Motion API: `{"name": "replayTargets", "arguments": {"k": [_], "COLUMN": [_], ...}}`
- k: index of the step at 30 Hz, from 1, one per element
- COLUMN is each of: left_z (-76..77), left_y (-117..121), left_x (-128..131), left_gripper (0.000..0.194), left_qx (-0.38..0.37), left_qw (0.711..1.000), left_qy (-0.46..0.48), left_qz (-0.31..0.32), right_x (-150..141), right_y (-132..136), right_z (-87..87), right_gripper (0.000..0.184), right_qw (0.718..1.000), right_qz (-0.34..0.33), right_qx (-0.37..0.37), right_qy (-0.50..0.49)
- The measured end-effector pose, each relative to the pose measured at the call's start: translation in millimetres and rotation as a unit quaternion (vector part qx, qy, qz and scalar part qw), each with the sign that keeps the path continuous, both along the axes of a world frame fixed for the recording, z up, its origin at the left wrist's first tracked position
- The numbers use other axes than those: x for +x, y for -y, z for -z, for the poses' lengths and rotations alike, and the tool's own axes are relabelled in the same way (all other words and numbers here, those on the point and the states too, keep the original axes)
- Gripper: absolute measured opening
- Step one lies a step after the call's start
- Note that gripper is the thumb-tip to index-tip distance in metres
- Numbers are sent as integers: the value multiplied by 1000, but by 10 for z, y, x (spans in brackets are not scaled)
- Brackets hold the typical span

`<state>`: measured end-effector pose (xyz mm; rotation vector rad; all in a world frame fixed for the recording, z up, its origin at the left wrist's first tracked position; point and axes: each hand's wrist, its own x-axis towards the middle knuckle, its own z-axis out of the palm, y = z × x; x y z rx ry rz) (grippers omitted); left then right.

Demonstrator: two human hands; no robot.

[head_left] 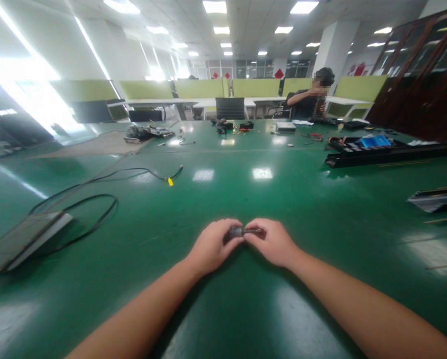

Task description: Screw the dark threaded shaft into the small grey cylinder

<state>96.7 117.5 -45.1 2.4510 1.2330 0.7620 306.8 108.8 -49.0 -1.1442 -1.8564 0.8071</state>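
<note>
Both my hands meet over the green table (223, 199), close to its near edge. My left hand (213, 247) is closed, its fingertips pinching the left end of a small dark cylindrical part (241, 231). My right hand (272, 243) is closed on the right end of the same part. The part lies level between the two hands, just above the table top. What it is exactly I cannot make out.
A flat grey panel (21, 240) with a black cable (96, 209) lies at the left. Long black trays (380, 152) sit at the right, another dark tray (436, 198) nearer. Tools and parts clutter the far side, where a seated person (309, 97) works.
</note>
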Motion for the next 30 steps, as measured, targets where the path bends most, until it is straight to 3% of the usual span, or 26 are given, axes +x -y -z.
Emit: {"name": "replayTargets", "arguments": {"k": [30], "left_z": [11], "left_y": [-20], "left_x": [-8], "left_gripper": [27], "left_qx": [12], "left_qw": [1000], "left_qy": [17], "left_qz": [0], "right_x": [13], "right_y": [-5], "right_z": [12], "right_gripper": [11], "right_qw": [999], "right_qz": [17], "right_qx": [-31], "right_qy": [-11]}}
